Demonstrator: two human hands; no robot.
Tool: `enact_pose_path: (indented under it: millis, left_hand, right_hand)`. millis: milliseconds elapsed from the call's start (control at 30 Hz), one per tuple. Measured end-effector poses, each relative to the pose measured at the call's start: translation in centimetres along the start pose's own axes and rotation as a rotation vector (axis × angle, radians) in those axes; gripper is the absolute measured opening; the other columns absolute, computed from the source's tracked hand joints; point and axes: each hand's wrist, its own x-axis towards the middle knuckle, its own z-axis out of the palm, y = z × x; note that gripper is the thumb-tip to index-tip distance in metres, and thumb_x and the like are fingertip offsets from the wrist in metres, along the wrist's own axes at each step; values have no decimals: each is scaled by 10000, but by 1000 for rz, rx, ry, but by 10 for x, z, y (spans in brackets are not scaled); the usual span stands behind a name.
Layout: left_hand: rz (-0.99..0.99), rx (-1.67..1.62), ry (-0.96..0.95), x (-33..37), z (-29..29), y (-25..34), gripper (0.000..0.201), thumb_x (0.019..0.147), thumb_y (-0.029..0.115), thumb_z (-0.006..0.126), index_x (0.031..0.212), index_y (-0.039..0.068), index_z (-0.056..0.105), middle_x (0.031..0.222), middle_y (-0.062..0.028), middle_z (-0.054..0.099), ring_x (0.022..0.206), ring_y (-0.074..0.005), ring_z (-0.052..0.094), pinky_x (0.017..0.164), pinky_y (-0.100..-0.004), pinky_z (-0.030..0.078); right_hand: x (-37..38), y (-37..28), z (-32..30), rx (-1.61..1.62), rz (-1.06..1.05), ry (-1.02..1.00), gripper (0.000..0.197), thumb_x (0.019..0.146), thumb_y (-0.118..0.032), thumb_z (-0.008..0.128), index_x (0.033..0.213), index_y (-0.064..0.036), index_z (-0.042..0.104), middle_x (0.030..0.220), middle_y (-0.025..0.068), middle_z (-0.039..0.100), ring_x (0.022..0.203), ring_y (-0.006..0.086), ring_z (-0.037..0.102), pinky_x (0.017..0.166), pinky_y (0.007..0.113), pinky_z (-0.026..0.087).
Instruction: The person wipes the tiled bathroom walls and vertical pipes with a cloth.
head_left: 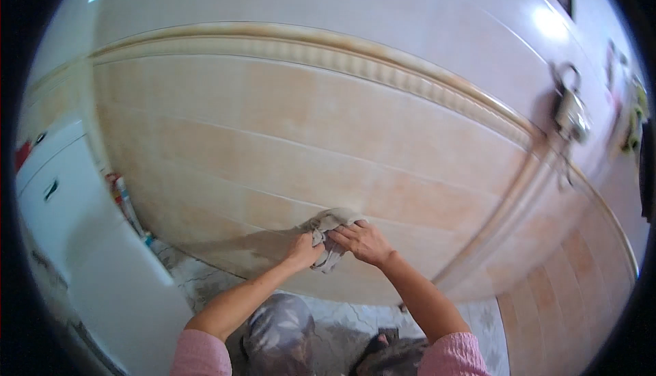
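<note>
A crumpled grey-beige cloth [333, 219] lies against the lower part of a tiled wall [287, 130], just above the floor. My left hand [305, 249] has its fingers closed around the cloth's left side. From the right, my right hand [367, 242] presses on the same cloth with bent fingers and holds it to the tiles. A loose end of the cloth hangs down between both hands. The fingertips are partly hidden in its folds.
At left stands a white smooth-sided cabinet or appliance [96, 239]. Slim tubes or bottles [127, 205] sit between it and the wall. A raised trim [328, 51] crosses the wall. Blurred metal hardware [572, 117] hangs at upper right. Patterned floor tiles [335, 314] lie below.
</note>
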Motion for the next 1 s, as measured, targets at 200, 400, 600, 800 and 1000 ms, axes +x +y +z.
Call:
enact_pose_path:
  millis: [200,400,600,800,1000]
  left_hand:
    - [52,-397,-536,-20,63,144,358,788,329,588,863,-19,631,767,-121,655,724,-220,617,668,-364,494]
    - [-36,-421,-826,-26,113,186,486,866,446,485,875,-13,646,792,-180,653,782,-231,635,715,-373,493]
    - [245,-539,-680,-73,99,229,539,946,430,461,1323,45,427,1187,-105,560,1103,-196,518,970,-313,380]
    - [498,-622,-726,-95,112,255,813,773,383,721,1395,90,288,1223,-75,534,1164,-198,468,964,-363,392]
    - [210,-756,-1248,-74,155,222,638,827,372,674,1317,52,418,1228,-55,513,1135,-161,471,984,-294,349]
  right_hand:
    - [-214,-1,-21,582,974,142,334,786,-16,531,1104,-81,613,1045,136,652,959,328,608,839,376,484]
    - [-250,17,-113,1202,1177,807,200,868,-33,487,1030,4,598,860,16,620,802,97,578,711,229,454]
    - [-227,16,-154,911,1333,756,195,817,-151,536,846,21,622,691,-7,554,630,71,490,545,246,403]
    - [-228,27,-161,723,1311,822,262,725,-174,544,828,58,608,630,177,565,609,192,554,598,355,458]
    - [-242,48,-206,775,1356,812,259,800,-209,505,819,40,572,681,131,555,662,154,515,599,341,434]
